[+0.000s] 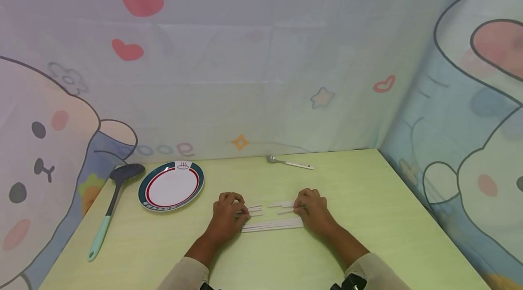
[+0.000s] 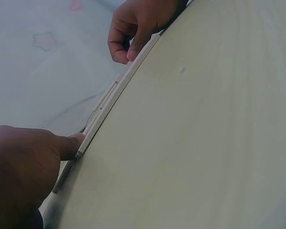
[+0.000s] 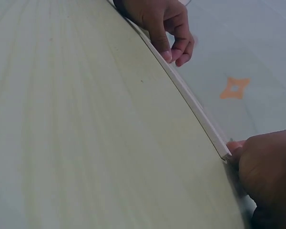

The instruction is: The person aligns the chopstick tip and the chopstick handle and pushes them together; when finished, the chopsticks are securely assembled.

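My left hand (image 1: 227, 215) pinches a few short thin white sticks (image 1: 255, 208) that point right, in the middle of the table in the head view. From the right, my right hand (image 1: 313, 212) pinches more thin white sticks (image 1: 281, 204), with a narrow gap between the two groups. Just in front of them lies a row of longer white sticks (image 1: 271, 225), spanning from one hand to the other. In the left wrist view, the left thumb (image 2: 72, 146) is right at the end of the row (image 2: 109, 102). Curled fingers partly hide the held ends.
A white plate (image 1: 173, 188) with a dark green and red rim lies at the left. Beside it is a black slotted turner (image 1: 118, 185) with a mint handle. A small spoon (image 1: 288, 163) rests near the table's back edge. Printed cloth (image 1: 261, 63) hangs behind the table (image 1: 388, 231).
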Demonstrator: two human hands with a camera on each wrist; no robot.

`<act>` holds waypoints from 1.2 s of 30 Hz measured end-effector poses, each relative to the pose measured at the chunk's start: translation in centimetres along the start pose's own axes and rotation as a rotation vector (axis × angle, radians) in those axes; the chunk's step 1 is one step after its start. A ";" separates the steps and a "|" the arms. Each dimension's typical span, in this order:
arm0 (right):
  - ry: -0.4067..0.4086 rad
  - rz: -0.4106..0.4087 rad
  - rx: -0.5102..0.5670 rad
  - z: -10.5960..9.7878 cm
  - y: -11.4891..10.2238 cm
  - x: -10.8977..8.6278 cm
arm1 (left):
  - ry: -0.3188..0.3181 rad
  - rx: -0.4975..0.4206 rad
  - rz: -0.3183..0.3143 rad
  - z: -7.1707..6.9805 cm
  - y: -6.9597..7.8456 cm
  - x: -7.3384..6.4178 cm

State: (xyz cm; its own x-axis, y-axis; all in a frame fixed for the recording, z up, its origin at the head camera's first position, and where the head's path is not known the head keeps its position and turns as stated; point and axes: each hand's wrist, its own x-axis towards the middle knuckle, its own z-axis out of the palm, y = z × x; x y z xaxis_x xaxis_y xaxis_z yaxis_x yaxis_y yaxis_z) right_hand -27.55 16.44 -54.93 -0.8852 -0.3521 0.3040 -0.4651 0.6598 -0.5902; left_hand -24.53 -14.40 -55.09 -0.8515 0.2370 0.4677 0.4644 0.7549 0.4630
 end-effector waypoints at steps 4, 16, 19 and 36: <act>0.005 0.007 -0.012 0.1 0.0 0.0 | -0.004 -0.005 0.012 0.0 0.1 -0.1; 0.205 -0.344 -0.015 0.9 -0.2 -0.6 | 0.023 -0.005 0.077 -0.5 1.2 -0.3; 0.221 -0.407 -0.007 1.0 -0.3 -0.5 | 0.007 -0.038 0.067 -0.7 1.4 -0.3; 0.116 -0.319 0.022 1.0 -2.5 -0.7 | 0.064 -0.085 0.333 -0.8 0.9 0.0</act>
State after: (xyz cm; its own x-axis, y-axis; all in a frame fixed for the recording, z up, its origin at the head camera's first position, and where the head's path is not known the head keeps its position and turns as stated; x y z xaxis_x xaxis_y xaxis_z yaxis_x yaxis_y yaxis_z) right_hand -25.70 14.37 -54.39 -0.6905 -0.4603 0.5580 -0.7198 0.5137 -0.4669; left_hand -23.90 -14.22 -54.05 -0.6338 0.4211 0.6488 0.7353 0.5882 0.3366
